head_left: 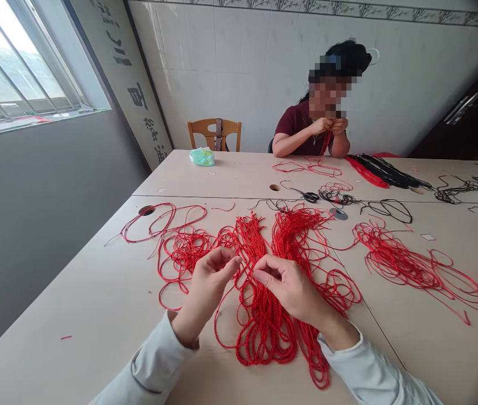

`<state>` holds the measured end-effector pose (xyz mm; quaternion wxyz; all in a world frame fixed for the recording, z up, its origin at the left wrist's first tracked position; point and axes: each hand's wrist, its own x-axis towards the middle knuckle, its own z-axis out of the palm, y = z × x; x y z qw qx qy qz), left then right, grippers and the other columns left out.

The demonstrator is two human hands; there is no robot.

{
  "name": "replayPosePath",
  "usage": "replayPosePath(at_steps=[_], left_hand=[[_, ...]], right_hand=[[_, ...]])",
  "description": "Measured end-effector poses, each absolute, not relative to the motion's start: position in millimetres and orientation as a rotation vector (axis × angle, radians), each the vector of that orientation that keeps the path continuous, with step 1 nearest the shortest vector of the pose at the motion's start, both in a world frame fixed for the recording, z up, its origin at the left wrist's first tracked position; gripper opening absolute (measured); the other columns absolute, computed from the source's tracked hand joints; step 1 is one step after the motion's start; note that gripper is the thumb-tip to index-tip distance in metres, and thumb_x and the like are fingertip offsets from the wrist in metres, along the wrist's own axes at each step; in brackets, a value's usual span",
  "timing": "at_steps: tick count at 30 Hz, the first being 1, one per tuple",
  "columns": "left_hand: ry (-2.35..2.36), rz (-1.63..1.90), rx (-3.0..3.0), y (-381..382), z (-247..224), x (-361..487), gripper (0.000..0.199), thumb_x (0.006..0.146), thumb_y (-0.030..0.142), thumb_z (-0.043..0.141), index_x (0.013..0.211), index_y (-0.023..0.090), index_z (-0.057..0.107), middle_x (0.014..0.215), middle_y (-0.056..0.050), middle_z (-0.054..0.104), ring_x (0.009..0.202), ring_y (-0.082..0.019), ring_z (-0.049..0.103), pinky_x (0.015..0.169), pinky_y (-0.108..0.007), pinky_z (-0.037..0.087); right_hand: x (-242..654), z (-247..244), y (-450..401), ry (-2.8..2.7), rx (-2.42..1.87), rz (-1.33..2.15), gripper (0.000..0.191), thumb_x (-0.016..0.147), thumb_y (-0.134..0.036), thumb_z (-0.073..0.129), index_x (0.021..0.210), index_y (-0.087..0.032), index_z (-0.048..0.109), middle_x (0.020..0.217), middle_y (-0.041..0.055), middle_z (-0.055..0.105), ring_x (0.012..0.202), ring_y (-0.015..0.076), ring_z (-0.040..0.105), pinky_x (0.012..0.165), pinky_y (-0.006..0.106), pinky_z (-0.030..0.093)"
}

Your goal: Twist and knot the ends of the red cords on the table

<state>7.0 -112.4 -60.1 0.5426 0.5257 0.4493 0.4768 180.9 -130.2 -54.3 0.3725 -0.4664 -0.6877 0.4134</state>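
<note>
My left hand (pixel 210 289) is closed, thumb and forefinger pinched on a thin red cord just above the table. Close by on its right, my right hand (pixel 290 284) is also pinched on the red cord; its other fingers are curled in. Only a short stretch of cord shows between the fingertips, against more red behind it. Beneath both hands lies a bundle of twisted red cords (pixel 266 332), looped at the near end. A second red bundle (pixel 298 236) lies alongside, partly behind my right hand. Loose red cord (pixel 188 250) is tangled on the left.
Another loose red hank (pixel 416 264) lies at right. Scissors (pixel 309 196) rest beside tangled black cord (pixel 335 194). Across the table (pixel 95 304), a person (pixel 293 132) handles red cord near black cords (pixel 391 170). A tissue pack (pixel 202 157) lies before a wooden chair (pixel 196 132).
</note>
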Motion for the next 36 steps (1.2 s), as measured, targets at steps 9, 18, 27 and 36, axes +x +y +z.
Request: replayPosePath(at_steps=[9, 18, 27, 36], left_hand=[[1.103, 1.19, 1.13, -106.4, -63.9, 4.2, 0.023, 0.08, 0.04, 0.07, 0.081, 0.018, 0.067, 0.069, 0.001, 0.059, 0.061, -0.01, 0.046, 0.056, -0.021, 0.037], [0.916, 1.052, 1.003, -115.0, -64.3, 14.0, 0.023, 0.085, 0.041, 0.065, 0.087, 0.019, 0.057, 0.072, 0.001, 0.063, 0.065, -0.012, 0.061, 0.066, -0.027, 0.051], [0.779, 0.879, 0.893, -114.5, -62.3, 13.0, 0.029, 0.08, 0.04, 0.071, 0.08, 0.017, 0.053, 0.06, 0.007, 0.045, 0.045, -0.002, 0.03, 0.043, -0.014, 0.024], [0.714, 0.923, 0.771, -111.5, -61.2, 6.7, 0.026, 0.079, 0.037, 0.073, 0.082, 0.016, 0.058, 0.066, 0.004, 0.051, 0.047, -0.001, 0.025, 0.043, -0.014, 0.018]], right_hand=[[187.2, -57.9, -126.8, -1.718, -1.22, 1.254, 0.014, 0.085, -0.029, 0.062, 0.076, -0.019, 0.066, 0.077, 0.0007, 0.062, 0.073, 0.0151, 0.056, 0.066, 0.026, 0.042], [173.9, -50.8, -135.0, -1.293, -0.947, 1.53, 0.009, 0.077, -0.029, 0.073, 0.079, -0.021, 0.072, 0.074, 0.0, 0.07, 0.063, 0.0117, 0.058, 0.063, 0.025, 0.045], [179.3, -77.8, -118.0, -1.197, -1.013, 1.239, 0.012, 0.076, -0.032, 0.075, 0.085, -0.023, 0.074, 0.075, -0.0005, 0.068, 0.066, 0.0132, 0.057, 0.065, 0.026, 0.047], [175.9, -70.2, -123.7, -1.217, -0.942, 1.382, 0.018, 0.077, -0.031, 0.076, 0.089, -0.023, 0.065, 0.09, 0.0003, 0.071, 0.087, 0.0159, 0.066, 0.086, 0.032, 0.05]])
